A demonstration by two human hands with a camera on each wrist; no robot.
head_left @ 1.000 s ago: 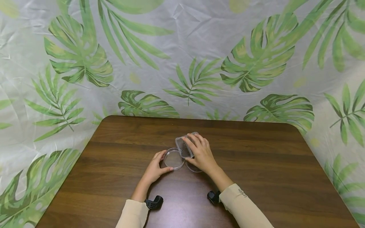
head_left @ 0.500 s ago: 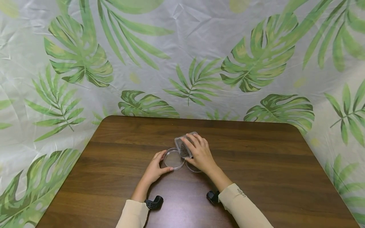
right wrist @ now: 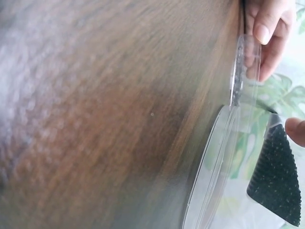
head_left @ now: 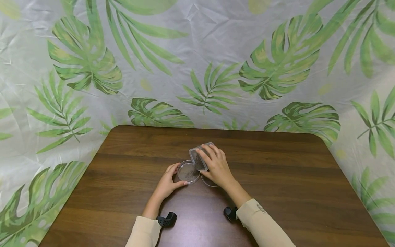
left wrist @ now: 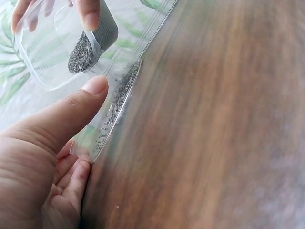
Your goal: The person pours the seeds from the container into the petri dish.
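I see the right hand gripping a clear tub, tilted over the right side of a round dish. I judge it light, slick plastic, best held by its sides as the gritty dark grains shift. The left hand holds the stiff dish's rim on the wood-grain surface.

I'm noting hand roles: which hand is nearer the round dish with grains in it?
Left: the left hand holds the dish at its edge; the right hand is up to its right, gripping the tilted container.
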